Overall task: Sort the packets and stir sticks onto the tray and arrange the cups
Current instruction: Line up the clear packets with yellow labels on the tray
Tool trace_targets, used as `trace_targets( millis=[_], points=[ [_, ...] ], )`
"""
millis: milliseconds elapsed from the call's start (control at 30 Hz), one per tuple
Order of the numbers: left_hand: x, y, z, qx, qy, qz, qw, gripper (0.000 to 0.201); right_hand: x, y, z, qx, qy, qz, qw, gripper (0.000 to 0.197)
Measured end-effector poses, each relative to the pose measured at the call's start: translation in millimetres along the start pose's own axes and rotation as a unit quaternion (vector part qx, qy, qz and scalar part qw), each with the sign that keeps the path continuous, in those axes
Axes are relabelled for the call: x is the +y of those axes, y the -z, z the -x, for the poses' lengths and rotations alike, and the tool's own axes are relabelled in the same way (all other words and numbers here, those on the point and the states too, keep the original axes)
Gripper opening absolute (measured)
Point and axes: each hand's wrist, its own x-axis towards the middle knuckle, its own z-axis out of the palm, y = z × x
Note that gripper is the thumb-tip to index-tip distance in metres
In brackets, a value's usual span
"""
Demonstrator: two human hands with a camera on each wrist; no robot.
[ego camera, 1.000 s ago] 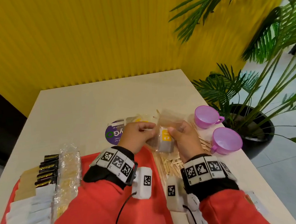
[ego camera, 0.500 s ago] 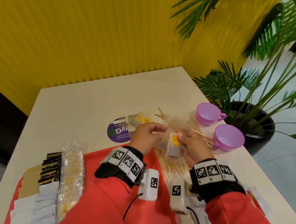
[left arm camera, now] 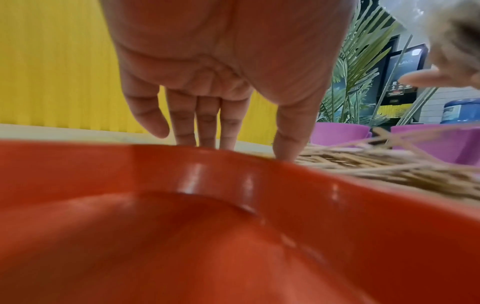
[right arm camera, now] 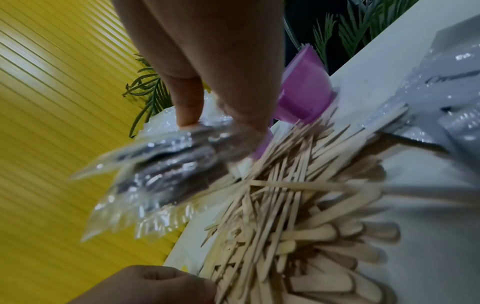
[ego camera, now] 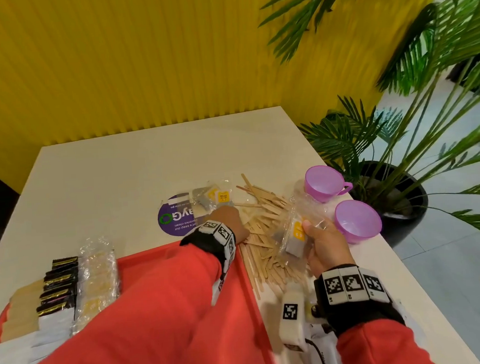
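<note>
My right hand (ego camera: 310, 233) pinches a bundle of clear packets (ego camera: 293, 233) with yellow and grey labels above the heap of wooden stir sticks (ego camera: 265, 237). In the right wrist view the thumb and fingers (right arm camera: 189, 107) clamp the same bundle (right arm camera: 161, 164) over the stir sticks (right arm camera: 285, 205). My left hand (ego camera: 227, 222) is down on the table just past the far right corner of the red tray (ego camera: 142, 262). The left hand (left arm camera: 255, 150) holds nothing, its fingers straight. Two more clear packets (ego camera: 214, 196) lie beyond it. Two purple cups (ego camera: 322, 183) (ego camera: 358, 220) stand right of the sticks.
On the tray's left side lie rows of black sachets (ego camera: 58, 282), clear packets (ego camera: 97, 277), brown and white ones. A purple round sticker (ego camera: 176, 217) marks the table. A potted palm (ego camera: 389, 185) stands off the table's right edge. Silver-grey packets (right arm camera: 441, 102) lie near my right wrist.
My left hand has let go of the packet bundle and dropped to the table by the tray corner. My right hand has carried the bundle to the right, toward the cups.
</note>
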Motion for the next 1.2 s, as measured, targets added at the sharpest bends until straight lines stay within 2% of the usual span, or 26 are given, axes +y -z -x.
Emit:
trace_targets(
  millis=[200,267,333,400,467,567,600,667,733,833,900,933,1067,1200],
  points=[
    [4,6,2,0.04,0.003,-0.022,0.999,0.025,3,3,-1,-0.018,0.003,0.025,1.0,0.028],
    [-2,11,4,0.065,0.023,0.015,0.998,0.025,4,3,-3,-0.021,-0.002,0.025,0.999,0.027],
    [-11,17,6,0.101,0.042,0.098,0.989,0.023,7,4,-5,-0.024,-0.017,0.025,0.999,0.028],
    [-21,19,9,0.147,0.05,0.224,0.962,0.023,10,4,-9,-0.024,-0.024,0.016,0.999,0.032],
    [-22,21,16,0.152,0.029,0.36,0.92,0.019,12,1,-11,-0.028,-0.02,0.003,0.999,0.035],
    [-12,23,33,0.097,0.0,0.527,0.844,0.013,13,-7,-12,-0.048,-0.018,0.005,0.999,0.03],
    [-9,23,37,0.072,-0.013,0.549,0.833,0.014,13,-10,-11,-0.059,-0.017,0.011,0.998,0.023],
    [-6,18,41,0.013,-0.059,0.533,0.844,0.025,13,-15,-12,-0.067,-0.014,0.025,0.997,0.013],
    [-2,14,44,-0.058,-0.1,0.485,0.867,0.037,14,-17,-11,-0.085,-0.015,0.04,0.996,0.016],
    [2,12,42,-0.109,-0.093,0.459,0.877,0.033,15,-13,-12,-0.099,-0.019,0.04,0.994,0.021],
    [1,15,35,-0.094,-0.076,0.462,0.878,0.021,16,-7,-15,-0.088,-0.019,0.023,0.996,0.02],
    [-3,16,28,-0.073,-0.061,0.45,0.888,0.021,17,-4,-16,-0.081,-0.02,0.02,0.996,0.02],
    [-22,21,-7,0.045,0.043,0.303,0.951,0.031,17,3,-14,-0.071,-0.036,0.031,0.996,0.024],
    [-35,21,-35,0.044,0.139,0.151,0.978,0.057,22,8,-16,-0.062,-0.019,0.027,0.997,0.028]
  ],
)
